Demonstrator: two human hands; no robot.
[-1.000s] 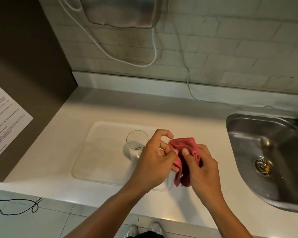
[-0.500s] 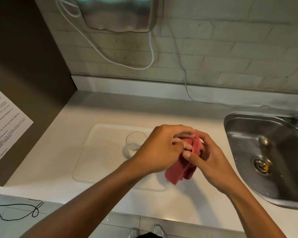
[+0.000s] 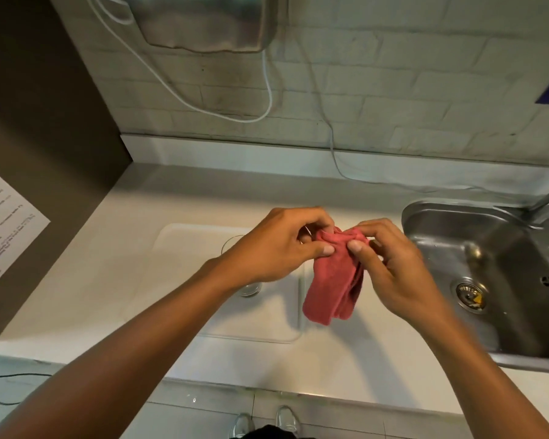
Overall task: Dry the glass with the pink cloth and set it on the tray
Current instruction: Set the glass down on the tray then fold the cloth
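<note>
Both hands, left hand [image 3: 276, 245] and right hand [image 3: 390, 264], pinch the pink cloth [image 3: 333, 280] with clenched fingers, likely folding it. The glass [image 3: 248, 288] stands upright on the tray [image 3: 187, 280], placement apparently complete.

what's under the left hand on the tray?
The glass stands on the tray beneath the left hand. Only part of its rim and its base show; the hand and wrist cover its middle.
</note>
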